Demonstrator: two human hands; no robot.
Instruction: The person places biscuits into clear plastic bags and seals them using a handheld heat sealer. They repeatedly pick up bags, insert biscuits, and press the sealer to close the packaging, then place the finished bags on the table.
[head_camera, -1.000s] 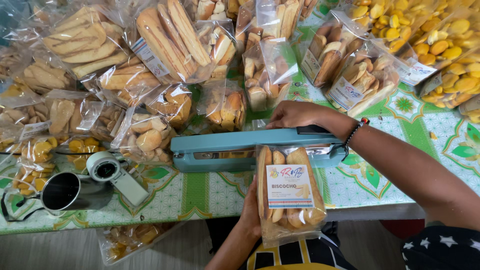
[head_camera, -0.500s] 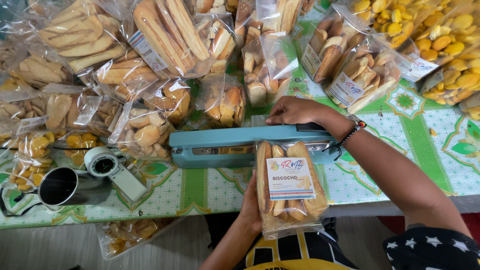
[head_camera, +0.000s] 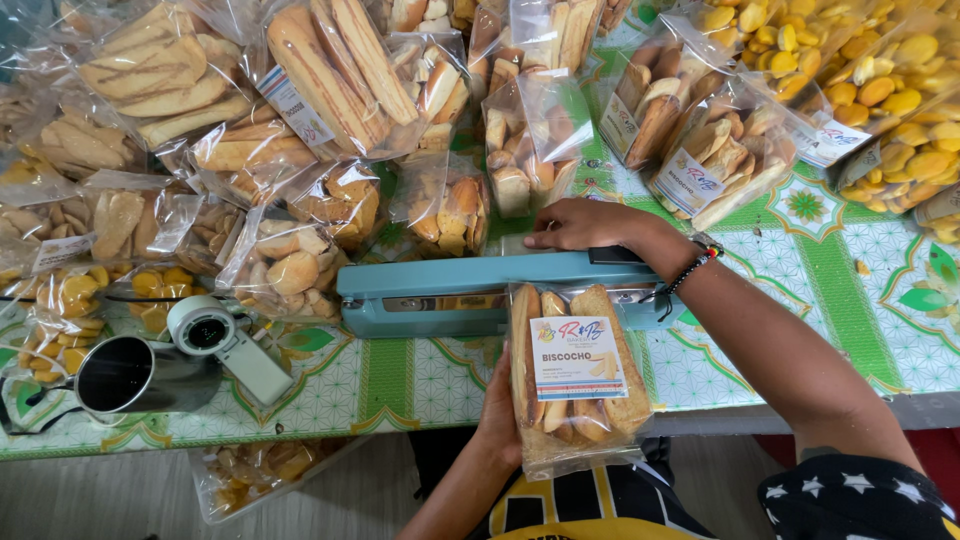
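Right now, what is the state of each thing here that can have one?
Heat sealer: arm pressed down.
Bag of biscuits: top edge in the sealer.
Right hand: flat on the sealer arm.
Left hand: gripping the bag.
Metal cup: on its side.

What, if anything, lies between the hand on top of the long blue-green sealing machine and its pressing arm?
Nothing visible. The right hand rests directly on the long blue-green sealing machine, whose arm is down on the mouth of the clear plastic bag of bread sticks, held by the left hand.
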